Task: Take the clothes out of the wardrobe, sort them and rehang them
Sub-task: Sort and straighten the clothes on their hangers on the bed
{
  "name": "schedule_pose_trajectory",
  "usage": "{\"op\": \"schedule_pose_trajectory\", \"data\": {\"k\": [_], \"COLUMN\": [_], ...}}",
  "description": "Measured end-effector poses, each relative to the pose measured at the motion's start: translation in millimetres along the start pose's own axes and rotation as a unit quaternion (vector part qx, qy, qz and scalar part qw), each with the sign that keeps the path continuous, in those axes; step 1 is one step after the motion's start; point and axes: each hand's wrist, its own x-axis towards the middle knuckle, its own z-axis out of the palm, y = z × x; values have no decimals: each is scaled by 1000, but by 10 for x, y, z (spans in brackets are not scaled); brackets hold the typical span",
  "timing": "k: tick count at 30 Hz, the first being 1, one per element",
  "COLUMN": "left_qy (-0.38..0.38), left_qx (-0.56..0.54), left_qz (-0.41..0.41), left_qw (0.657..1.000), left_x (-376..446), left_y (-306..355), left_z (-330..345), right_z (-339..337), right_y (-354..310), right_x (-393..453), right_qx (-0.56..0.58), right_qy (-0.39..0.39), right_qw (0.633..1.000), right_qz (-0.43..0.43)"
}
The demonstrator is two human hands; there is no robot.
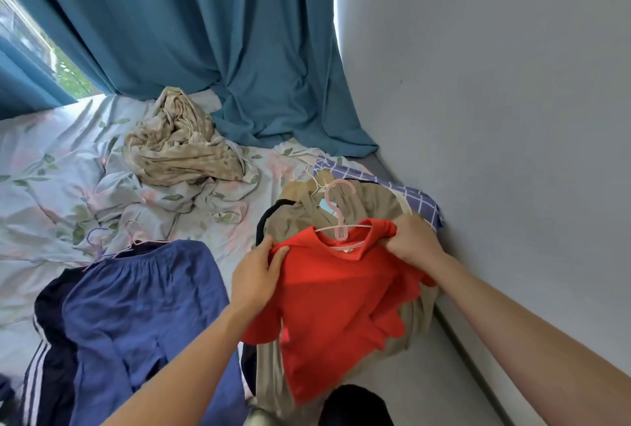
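One red shirt (336, 302) on one pink hanger (338, 212) sits low in the middle, on tan clothes (372, 202). The left hand (256, 273) and right hand (411, 237) each pinch a shoulder, arms reaching forward.

The bed (51, 166) carries a pale floral sheet, heavily creased; a crumpled beige spotted cloth (181, 145) lies on it near the far edge, just below the teal curtain (211, 32), whose hem rests on the sheet; a blue garment (146, 316) lies flat at the near left, overlapping a dark striped garment (47, 357); a pile of beige clothes (372, 200) lies at the right, beside the wall; a checked pillow (420, 200) sits partly under that pile.
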Motion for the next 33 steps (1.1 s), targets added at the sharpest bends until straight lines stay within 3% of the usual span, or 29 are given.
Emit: {"op": "schedule_pose_trajectory", "data": {"k": [10, 14, 20, 28, 33], "left_qy": [-14, -43, -44, 25, 58], "left_qx": [30, 77, 69, 74, 68], "left_qz": [-43, -28, -5, -89, -150], "left_qw": [999, 996, 997, 993, 985], "left_x": [2007, 2439, 2251, 1642, 1009], "left_y": [-695, -1081, -1504, -2206, -2989], "left_z": [1198, 1584, 1667, 1223, 669], "right_z": [920, 1466, 2040, 2692, 3300], "right_y": [545, 812, 666, -244, -1065], "right_x": [2288, 2836, 2715, 2349, 2120], "right_qx": [6, -70, -71, -39, -32], "right_qy": [-9, -7, 79, 30, 1], "right_qw": [999, 994, 979, 967, 955], "right_qz": [-39, -78, -172, -251, -296]}}
